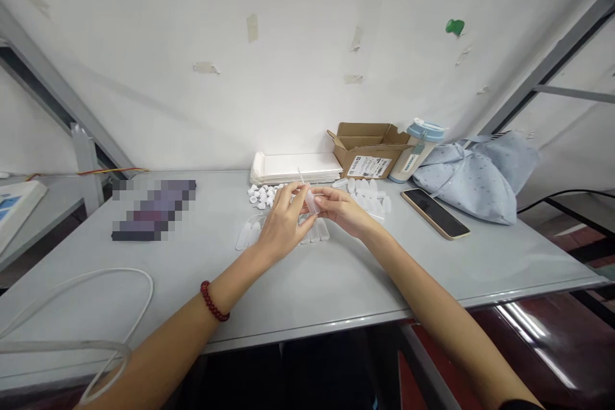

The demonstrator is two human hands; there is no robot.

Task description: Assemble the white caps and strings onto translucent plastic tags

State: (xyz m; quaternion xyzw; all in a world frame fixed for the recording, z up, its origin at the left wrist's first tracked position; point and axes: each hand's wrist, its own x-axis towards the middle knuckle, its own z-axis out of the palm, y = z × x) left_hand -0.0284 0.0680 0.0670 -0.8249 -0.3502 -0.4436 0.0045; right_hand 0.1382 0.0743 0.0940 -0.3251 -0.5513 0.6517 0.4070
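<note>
Over the middle of the grey table, my left hand and my right hand meet around a small translucent plastic bottle. Both sets of fingers are closed on it from either side. A thin pale spike sticks up above the left fingers; its lower end is hidden. Small white caps lie in a loose pile just behind my left hand. Flat translucent bottles lie in a row beneath my hands, with others left of them. More bottles lie beyond my right hand.
A stack of white envelopes and an open cardboard box stand against the wall. To the right are a blue-lidded cup, a light blue cloth bag and a phone. A pixelated dark item and a white cable are left.
</note>
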